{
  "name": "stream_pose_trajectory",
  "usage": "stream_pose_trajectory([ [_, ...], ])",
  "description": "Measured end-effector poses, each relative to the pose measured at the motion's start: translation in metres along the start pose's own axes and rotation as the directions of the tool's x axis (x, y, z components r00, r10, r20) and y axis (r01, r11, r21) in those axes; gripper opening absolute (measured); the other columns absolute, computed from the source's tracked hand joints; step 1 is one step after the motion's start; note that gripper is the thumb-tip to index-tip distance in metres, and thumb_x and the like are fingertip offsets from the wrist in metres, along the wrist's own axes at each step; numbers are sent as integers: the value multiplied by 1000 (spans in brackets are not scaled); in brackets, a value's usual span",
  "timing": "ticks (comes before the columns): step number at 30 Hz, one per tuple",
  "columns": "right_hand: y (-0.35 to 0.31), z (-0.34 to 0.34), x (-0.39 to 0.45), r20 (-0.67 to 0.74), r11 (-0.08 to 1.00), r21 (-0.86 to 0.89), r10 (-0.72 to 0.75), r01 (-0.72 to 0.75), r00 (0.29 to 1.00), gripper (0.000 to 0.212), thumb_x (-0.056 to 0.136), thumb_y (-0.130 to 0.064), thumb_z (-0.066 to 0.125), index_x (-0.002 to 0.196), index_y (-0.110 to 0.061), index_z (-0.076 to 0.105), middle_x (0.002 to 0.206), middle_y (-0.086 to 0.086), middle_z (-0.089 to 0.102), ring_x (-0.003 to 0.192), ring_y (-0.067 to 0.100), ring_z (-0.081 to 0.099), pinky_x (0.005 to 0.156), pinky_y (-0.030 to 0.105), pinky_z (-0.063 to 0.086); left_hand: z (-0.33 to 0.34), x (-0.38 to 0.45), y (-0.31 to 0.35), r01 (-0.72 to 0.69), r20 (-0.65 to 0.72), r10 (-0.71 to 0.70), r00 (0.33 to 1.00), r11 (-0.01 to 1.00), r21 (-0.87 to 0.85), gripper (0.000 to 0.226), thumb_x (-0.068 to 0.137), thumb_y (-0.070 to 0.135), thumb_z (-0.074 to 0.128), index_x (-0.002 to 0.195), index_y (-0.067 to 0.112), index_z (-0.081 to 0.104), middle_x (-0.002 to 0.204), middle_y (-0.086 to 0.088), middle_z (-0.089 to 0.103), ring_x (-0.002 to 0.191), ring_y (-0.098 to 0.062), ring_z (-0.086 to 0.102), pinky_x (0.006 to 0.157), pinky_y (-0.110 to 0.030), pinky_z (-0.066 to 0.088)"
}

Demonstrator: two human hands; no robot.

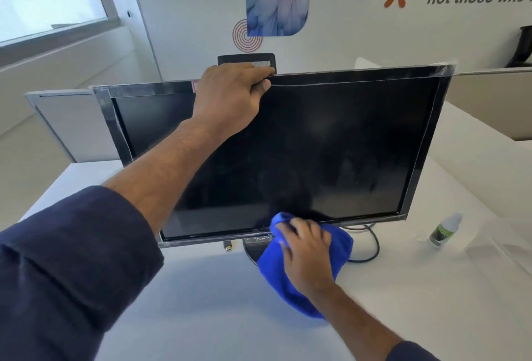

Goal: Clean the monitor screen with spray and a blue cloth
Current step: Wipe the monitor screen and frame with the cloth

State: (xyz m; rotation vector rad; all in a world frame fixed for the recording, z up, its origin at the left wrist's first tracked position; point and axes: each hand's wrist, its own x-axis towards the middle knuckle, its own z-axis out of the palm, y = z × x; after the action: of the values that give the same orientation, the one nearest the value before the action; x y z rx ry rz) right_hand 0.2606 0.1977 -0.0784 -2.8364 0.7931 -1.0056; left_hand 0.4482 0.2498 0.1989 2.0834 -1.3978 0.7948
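On a white desk (201, 288) in front of you stood one black monitor (331, 144), its dark screen facing you and leaning slightly back. Your left hand (230, 95) reached up to the top edge of the monitor, fingers curled over the bezel and gripping it, thumb side toward the screen. A dark blue sleeve (66, 268) covered that arm to just past the elbow. Your right hand (306, 254) lay lower, at the bottom edge of the screen, fingers spread and fairly straight, pressing one blue cloth (339, 248) against the lower bezel near its middle. The cloth bunched under your palm and hung down over the round monitor base. Your two hands were well apart, one at the top of the monitor and one at the bottom.

One small spray bottle (443, 231), white with a green and black label, stood on the desk to the right of the monitor, near its lower right corner and touched by neither hand. One black cable (374, 248) looped on the desk behind the cloth. Behind the monitor's top edge one dark rectangular object (247, 59) showed.
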Motion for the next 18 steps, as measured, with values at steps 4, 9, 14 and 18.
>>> stream_pose_trajectory([
  [4, 11, -9, 11, -195, 937, 52, 348, -344, 917, 39, 80, -24, 43, 110, -16, 67, 103, 4, 60, 96, 28, 52, 76, 43, 41, 0, 0, 2, -4, -15, 4, 1000, 1000, 8, 36, 98, 37, 48, 126, 24, 66, 122, 4, 70, 112, -24, 63, 91, -37, 44],
  [9, -14, 10, 8, -38, 994, -57, 94, -96, 995, 38, 74, -22, 55, 111, -16, 66, 102, 1, 60, 86, 26, 58, 71, 38, 43, 0, 3, 3, 35, 3, -35, 999, 999, -13, 36, 98, 36, 49, 127, 25, 66, 122, 3, 70, 112, -24, 62, 95, -39, 43],
  [14, -44, 15, 6, 110, 992, 43, -120, 116, 987, 39, 75, -14, 51, 111, -24, 61, 108, -8, 57, 95, 22, 55, 74, 36, 47, -1, 2, 4, 39, 3, -39, 999, 999, -22, 35, 97, 37, 50, 126, 27, 66, 121, 5, 71, 111, -22, 63, 95, -40, 44],
  [18, -47, 2, 16, 239, 904, 322, -364, 280, 900, 35, 86, -16, 54, 119, -28, 60, 117, -15, 55, 108, 15, 46, 91, 31, 35, -2, 1, 3, 41, 1, -41, 999, 999, -29, 35, 98, 36, 49, 127, 26, 66, 120, 6, 71, 110, -21, 63, 96, -39, 44],
])
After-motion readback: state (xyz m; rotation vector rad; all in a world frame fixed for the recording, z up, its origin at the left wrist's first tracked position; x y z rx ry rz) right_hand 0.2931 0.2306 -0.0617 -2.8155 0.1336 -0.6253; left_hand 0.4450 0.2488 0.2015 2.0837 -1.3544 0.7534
